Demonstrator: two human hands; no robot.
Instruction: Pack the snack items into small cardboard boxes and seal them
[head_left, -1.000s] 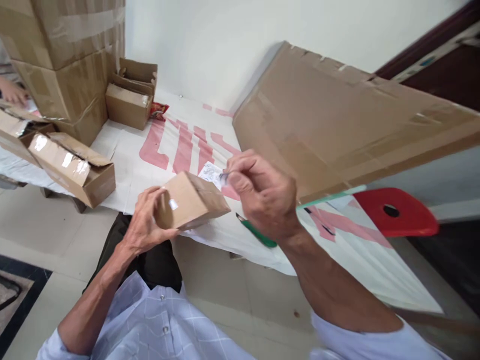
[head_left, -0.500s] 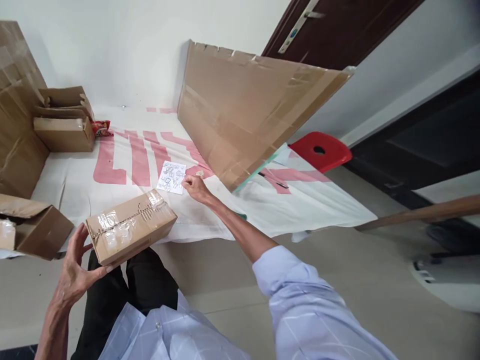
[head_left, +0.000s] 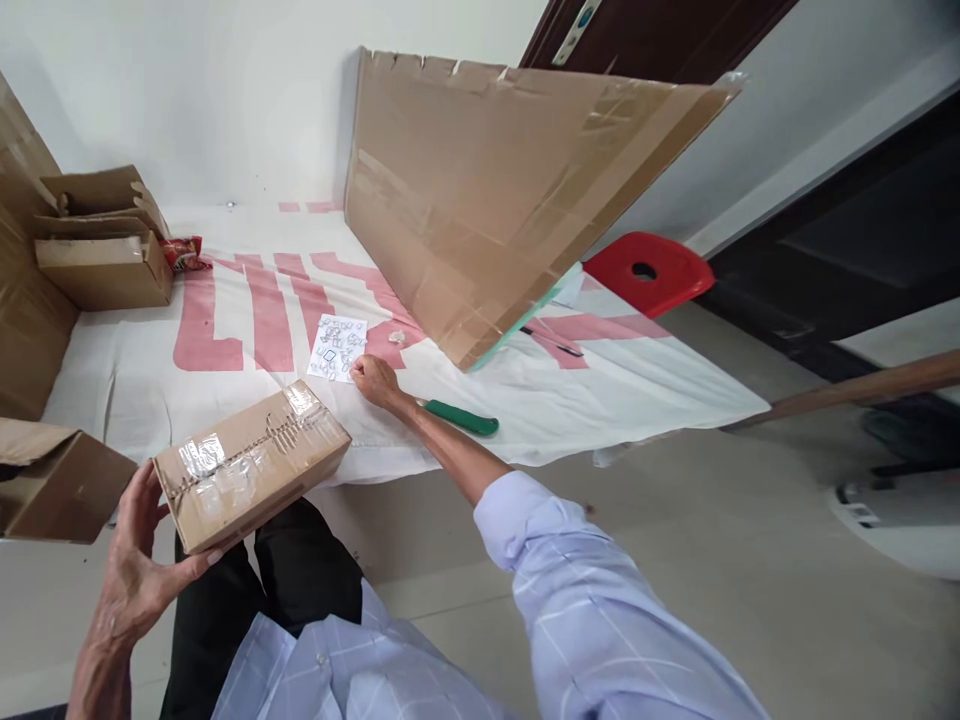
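Note:
My left hand (head_left: 139,570) grips the near left end of a closed cardboard box (head_left: 255,465), thumb below and fingers behind the corner. Clear tape strips cross the box's top seam, and its far end overlaps the table edge. My right hand (head_left: 375,382) is closed, its curled fingers at the lower right corner of a small white paper (head_left: 339,345) with dark printed outlines. Whatever those fingers pinch is hidden. A green handle (head_left: 461,417) sticks out from beneath my right forearm; the rest of that tool is covered. A small crumpled clear scrap (head_left: 397,338) lies right of the paper.
A large cardboard sheet (head_left: 495,200) leans at the back. Small cardboard boxes (head_left: 105,275) and a red packet (head_left: 182,254) stand back left; an open box (head_left: 67,490) sits near left. A thin dark tool (head_left: 551,342) and a red stool (head_left: 652,275) are at right.
My right hand has shifted a little left and down along the paper's edge. More of the green handle shows beside the forearm. The left hand still grips the box; the camera view has shifted slightly.

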